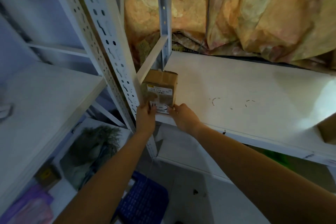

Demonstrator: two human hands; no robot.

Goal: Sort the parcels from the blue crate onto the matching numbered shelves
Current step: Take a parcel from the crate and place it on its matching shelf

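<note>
Both arms reach up and forward, forearms bare, wrists nearly straight.

Parcel (160, 89): brown cardboard, lying flat on the front left corner of the white shelf (236, 85), just beside the perforated post (109, 51). Its near end sits at the shelf's front edge. A white label with a handwritten mark is on that near end; the mark is too blurred to read surely.

Left hand (145, 118): back of hand toward the camera, at the parcel's near left corner. Its fingers (144, 108) are curled on that corner, the thumb lying on the label. It grips the parcel.

Right hand (182, 117): knuckles up, angled in from the right. Its fingertips are bent and pinch the near right corner of the parcel at the label's edge.

The two hands are close together, the label between them.

Crate (143, 200): blue, on the floor below, between the two forearms; contents not discernible.

Behind the shelf hangs a yellow-orange patterned curtain (263, 14). A second cardboard box (328, 132) shows at the shelf's right edge, cut off by the frame.
</note>
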